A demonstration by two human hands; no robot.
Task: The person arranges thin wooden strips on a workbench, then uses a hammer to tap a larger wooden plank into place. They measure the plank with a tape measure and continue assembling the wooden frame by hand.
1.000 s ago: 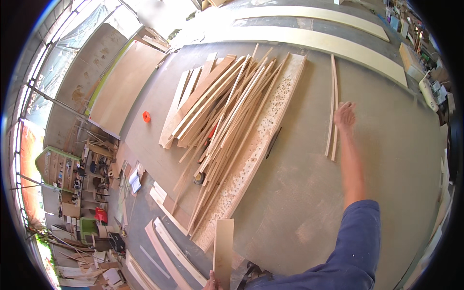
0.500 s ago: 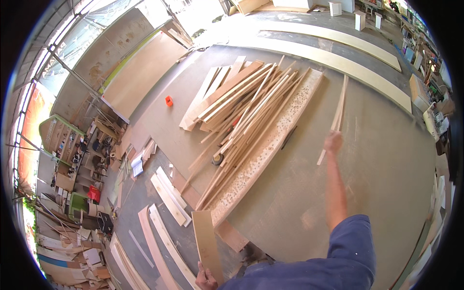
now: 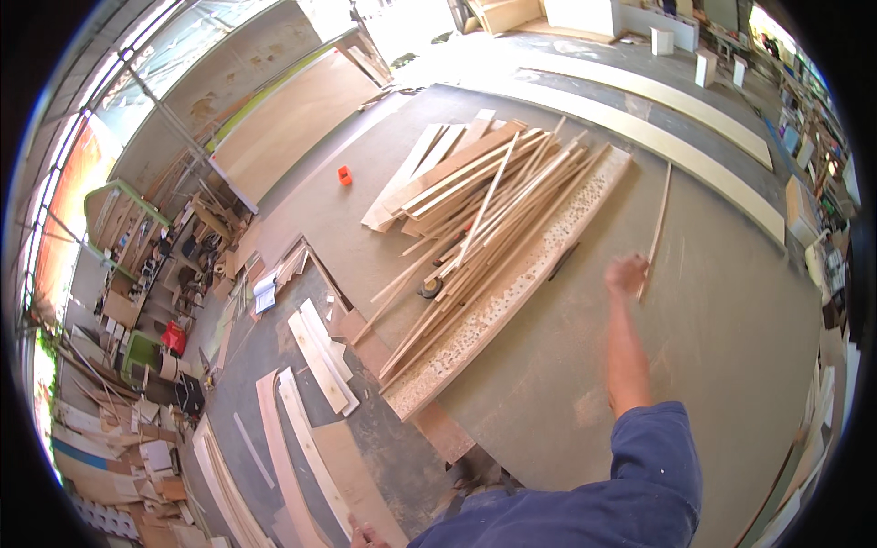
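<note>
My right hand (image 3: pixel 627 276) is over the big brown work surface, blurred, its fingers seemingly curled. Beside it is a thin wooden strip (image 3: pixel 661 224); whether my fingers grip it cannot be made out. My left hand (image 3: pixel 367 536), partly cut off by the lower edge, holds a flat wooden board (image 3: pixel 352 470) by its near end. Ahead lies a heap of thin wooden strips (image 3: pixel 512 215), alongside a long speckled plank (image 3: pixel 539 260). One pale strip (image 3: pixel 491 196) lies across the top of the heap. A round black tape measure (image 3: pixel 429 289) rests near its left side.
A small orange object (image 3: pixel 344 175) sits left of the heap. Two long pale boards (image 3: pixel 639 114) stretch across the far side. Curved wooden pieces (image 3: pixel 311 457) lie at the lower left. A cluttered workbench (image 3: pixel 137 283) and wood scraps line the left edge.
Fewer strips are at my right hand, which has shifted slightly; only one shows beside it now. The board in my left hand has tipped down to the left. The whole view has shifted slightly.
</note>
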